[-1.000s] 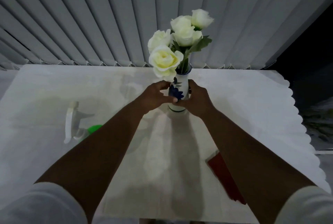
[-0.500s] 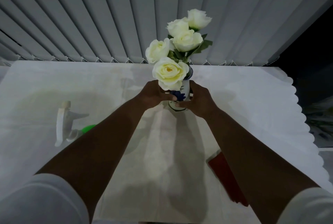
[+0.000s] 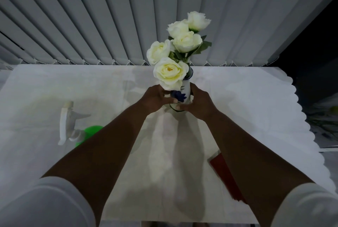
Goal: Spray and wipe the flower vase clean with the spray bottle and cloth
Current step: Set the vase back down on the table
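A white vase [image 3: 183,92] with blue flower painting stands upright at the middle of the table, holding several white roses [image 3: 170,73]. My left hand [image 3: 157,99] grips its left side and my right hand [image 3: 198,102] grips its right side. A green spray bottle [image 3: 80,131] with a white trigger head lies on its side to the left, partly hidden by my left forearm. A dark red cloth [image 3: 224,173] lies near the front right, partly under my right forearm.
The table wears a white cloth [image 3: 265,109] with a scalloped edge on the right. Grey vertical blinds [image 3: 91,25] hang close behind the table's far edge. Beyond the right edge it is dark.
The vase has turned in my hands, so the lowest rose now faces me and the bunch leans to the right. Both hands stay on the vase.
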{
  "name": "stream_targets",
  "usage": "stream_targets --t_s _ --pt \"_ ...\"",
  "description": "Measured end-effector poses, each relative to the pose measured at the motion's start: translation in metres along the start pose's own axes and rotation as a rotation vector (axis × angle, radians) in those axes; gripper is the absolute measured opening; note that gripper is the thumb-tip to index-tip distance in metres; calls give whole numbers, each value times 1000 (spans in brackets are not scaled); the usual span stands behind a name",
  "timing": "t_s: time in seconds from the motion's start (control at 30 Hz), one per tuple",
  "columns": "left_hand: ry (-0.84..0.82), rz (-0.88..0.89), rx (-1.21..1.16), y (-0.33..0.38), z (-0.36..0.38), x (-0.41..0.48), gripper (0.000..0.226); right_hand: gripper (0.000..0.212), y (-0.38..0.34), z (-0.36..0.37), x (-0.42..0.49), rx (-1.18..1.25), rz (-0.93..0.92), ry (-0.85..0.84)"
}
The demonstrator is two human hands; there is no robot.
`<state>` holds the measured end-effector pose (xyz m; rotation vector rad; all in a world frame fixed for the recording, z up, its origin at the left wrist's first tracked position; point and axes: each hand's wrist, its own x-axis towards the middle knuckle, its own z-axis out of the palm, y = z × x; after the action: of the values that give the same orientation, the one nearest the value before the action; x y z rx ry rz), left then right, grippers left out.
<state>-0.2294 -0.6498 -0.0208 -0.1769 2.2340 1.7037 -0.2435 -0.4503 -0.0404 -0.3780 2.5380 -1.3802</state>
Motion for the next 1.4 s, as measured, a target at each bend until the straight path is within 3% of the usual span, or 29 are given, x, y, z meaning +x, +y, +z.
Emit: stream_targets --t_s 0.43,0.57,0.73,0.9,1.07,1.23,1.33,1.4 --pt "110 -32 0 -9 7 -45 89 79 -8 -9 -45 -59 39 99" --pt "193 -17 -12 -14 10 -86 85 91 -11 -20 -75 -149 160 63" --pt "277 -50 -10 -35 12 -159 71 61 -6 -30 -143 -272 207 78" --pt "450 -100 -46 -68 6 -224 40 36 16 -26 -212 -472 281 84" --pt "820 -72 203 -87 -19 -262 16 46 31 -22 -250 -804 289 -20" --pt "920 -75 213 -82 -56 -261 36 53 35 -15 -262 -893 302 -46" --pt "872 -39 253 -70 -75 -250 53 44 31 -15 -259 -908 276 -27" --pt "826 -34 329 -63 -84 -241 49 39 27 -16 -256 -903 272 -8"
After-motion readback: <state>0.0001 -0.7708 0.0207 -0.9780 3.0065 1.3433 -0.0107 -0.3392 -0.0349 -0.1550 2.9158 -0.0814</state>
